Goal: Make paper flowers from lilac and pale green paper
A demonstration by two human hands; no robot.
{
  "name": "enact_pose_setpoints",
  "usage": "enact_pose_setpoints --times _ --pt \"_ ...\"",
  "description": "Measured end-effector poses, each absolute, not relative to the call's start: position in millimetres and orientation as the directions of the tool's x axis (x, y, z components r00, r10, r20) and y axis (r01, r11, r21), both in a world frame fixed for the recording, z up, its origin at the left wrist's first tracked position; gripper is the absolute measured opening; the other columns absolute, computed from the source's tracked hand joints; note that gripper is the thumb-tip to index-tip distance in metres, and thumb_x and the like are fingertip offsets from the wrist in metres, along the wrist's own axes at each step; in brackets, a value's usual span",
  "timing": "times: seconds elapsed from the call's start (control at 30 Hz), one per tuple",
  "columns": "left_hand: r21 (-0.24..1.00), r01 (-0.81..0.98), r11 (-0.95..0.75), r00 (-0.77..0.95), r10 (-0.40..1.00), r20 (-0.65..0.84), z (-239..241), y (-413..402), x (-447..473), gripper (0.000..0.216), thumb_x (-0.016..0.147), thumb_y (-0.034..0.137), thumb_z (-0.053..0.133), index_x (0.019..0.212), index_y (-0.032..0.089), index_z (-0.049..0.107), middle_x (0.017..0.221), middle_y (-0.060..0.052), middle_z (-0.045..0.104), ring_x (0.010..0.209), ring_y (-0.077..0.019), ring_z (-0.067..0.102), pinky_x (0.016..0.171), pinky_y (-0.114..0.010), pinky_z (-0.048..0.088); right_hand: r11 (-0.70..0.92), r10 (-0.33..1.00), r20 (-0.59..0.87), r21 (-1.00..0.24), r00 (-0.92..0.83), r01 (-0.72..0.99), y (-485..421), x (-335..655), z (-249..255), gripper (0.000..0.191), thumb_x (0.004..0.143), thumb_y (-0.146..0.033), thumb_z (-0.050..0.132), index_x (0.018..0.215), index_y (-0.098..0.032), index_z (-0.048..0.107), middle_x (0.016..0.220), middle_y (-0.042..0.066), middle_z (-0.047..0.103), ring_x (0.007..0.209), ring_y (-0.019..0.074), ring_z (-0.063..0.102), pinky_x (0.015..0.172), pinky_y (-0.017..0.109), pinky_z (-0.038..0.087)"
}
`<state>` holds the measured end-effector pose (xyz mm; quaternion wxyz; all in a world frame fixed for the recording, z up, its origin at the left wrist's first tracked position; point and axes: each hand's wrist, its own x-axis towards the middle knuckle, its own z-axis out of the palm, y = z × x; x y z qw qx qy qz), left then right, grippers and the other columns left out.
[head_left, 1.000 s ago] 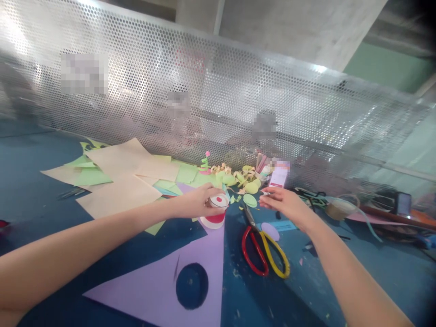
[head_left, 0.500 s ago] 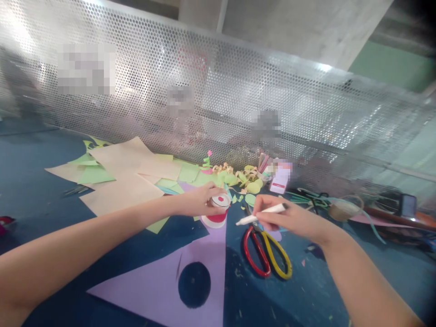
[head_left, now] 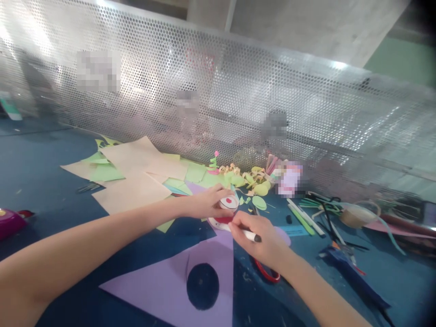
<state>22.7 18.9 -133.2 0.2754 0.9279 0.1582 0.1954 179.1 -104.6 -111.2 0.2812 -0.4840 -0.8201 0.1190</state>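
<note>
White marker (head_left: 250, 235) slants — through the right grip (head_left: 266, 232).

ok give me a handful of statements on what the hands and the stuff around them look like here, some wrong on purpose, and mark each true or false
1. The right hand holds a white marker. True.
2. The right hand hides part of the scissors. True.
3. The left hand grips the scissors. False: its fingers are around a round-topped red and white object.
4. The large purple paper has a square hole in it. False: the hole is round.
5. A slim green stick lies to the right of the large purple paper. True.
</note>
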Motion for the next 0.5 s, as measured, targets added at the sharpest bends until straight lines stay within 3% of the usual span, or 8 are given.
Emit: enact_pose_setpoints --times 0.27,0.5 --pt "0.627 0.177 -0.759 0.870 0.418 0.261 -136.1 19.7 20.9 0.052 0.079 0.049 0.048 0.124 0.026 0.034 0.110 -0.006 0.037 0.091 -0.0152 0.050 0.083 -0.028 0.041 0.587 0.792 0.362 -0.228 -0.492 0.777 -103.5 172.2 -126.1 0.020 0.087 -0.023 0.038 0.071 -0.019 0.049 0.065 0.000 0.053 0.063 0.0115 0.050 0.061 0.023 0.035" --pt "0.624 0.171 -0.762 0.864 0.420 0.276 -137.8 20.5 21.7 0.050 0.078 0.046 0.050 0.122 0.026 0.036 0.108 -0.006 0.038 0.089 -0.0149 0.051 0.082 -0.029 0.041 0.617 0.744 0.376 -0.067 -0.553 0.784 -99.9 169.3 -131.8 0.023 0.087 -0.023 0.037 0.070 -0.017 0.053 0.062 0.001 0.054 0.060 0.0126 0.051 0.057 0.024 0.036"
